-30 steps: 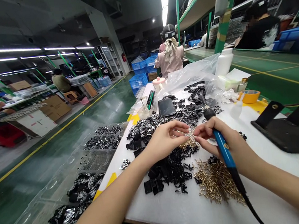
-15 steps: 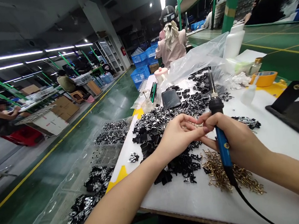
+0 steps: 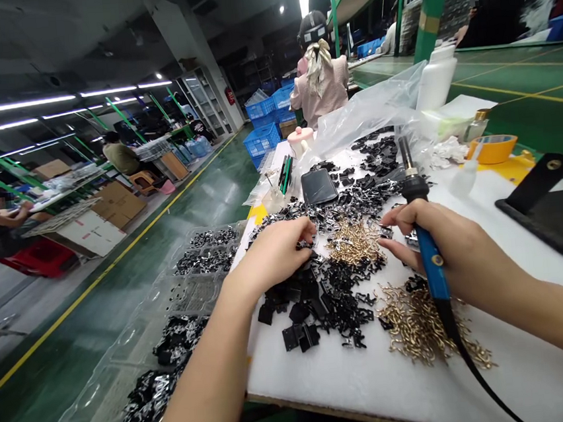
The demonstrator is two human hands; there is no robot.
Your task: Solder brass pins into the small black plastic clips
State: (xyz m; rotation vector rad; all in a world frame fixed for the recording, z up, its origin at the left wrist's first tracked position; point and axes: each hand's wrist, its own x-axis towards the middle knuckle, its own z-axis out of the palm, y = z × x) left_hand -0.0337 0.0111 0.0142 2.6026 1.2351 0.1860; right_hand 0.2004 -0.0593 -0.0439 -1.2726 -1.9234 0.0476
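The right hand (image 3: 451, 238) grips a soldering iron (image 3: 433, 264) by its blue handle. The long axis of the iron is steeply inclined: the metal tip points up and away from the person, slightly to the left, and the cable (image 3: 467, 352) leaves the lower end toward the near edge of the surface (image 3: 339, 391). The thumb and index finger of the same hand meet around a small dark-and-silver piece (image 3: 386, 232) on the left side of the handle (its exact outline is too small to read).

The left hand (image 3: 275, 251) is apart from the right, with its fingers curled inward over the left part of the black-and-silver parts (image 3: 354, 197). Whether a piece is held in those fingers cannot be told.

Principal relation: the upper heap of gold-coloured pins (image 3: 354, 240) lies between the two hands, to the right of the left fingertips and to the left of the right fingertips. The right fingertips are nearer to it; the small piece is just beside its right edge. The lower gold-coloured heap (image 3: 417, 330) lies below the right hand, toward the person. Black parts (image 3: 343, 308) spread to the left of that lower heap.
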